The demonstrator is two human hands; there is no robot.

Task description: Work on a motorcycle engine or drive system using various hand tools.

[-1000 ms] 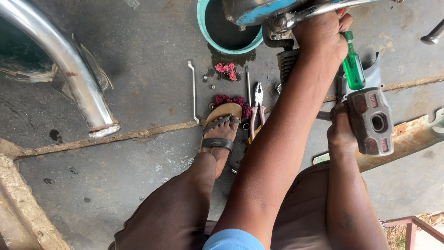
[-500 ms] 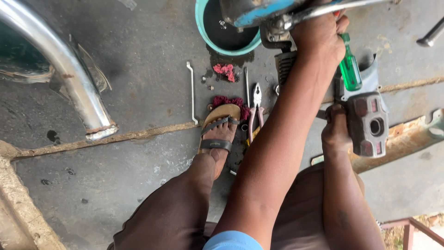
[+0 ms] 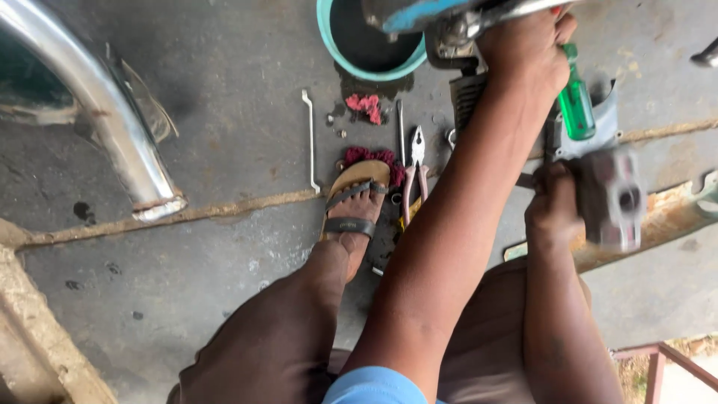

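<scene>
From the head view, the work in hand looks like loosening or tightening something on a small engine part, judged from how both hands are set. The left hand (image 3: 527, 52) is closed around the green-handled screwdriver (image 3: 577, 105), its grip pressed together on the top of the handle, with the green shaft end pointing down toward the grey metal engine part (image 3: 609, 191). The right hand (image 3: 553, 206) grips this part on its left side, fingers wrapped tight; the part is blurred, so its details cannot be told. It is held above the concrete floor (image 3: 224, 247), not resting on it.

I judge that the next move calls for steady pressure along the screwdriver while the right hand stops the part from turning.

The left arm is stretched long and almost straight, away from the body. The right arm is shorter and more bent, just beside the left one.

Taking the engine part as landmark: left of it lie the pliers (image 3: 416, 176) and a sandalled foot (image 3: 355, 202), farther left a thin bent metal rod (image 3: 310, 142). Up and left stands a teal basin (image 3: 333, 49). Well apart to the left is a chrome exhaust pipe (image 3: 112, 127).
</scene>
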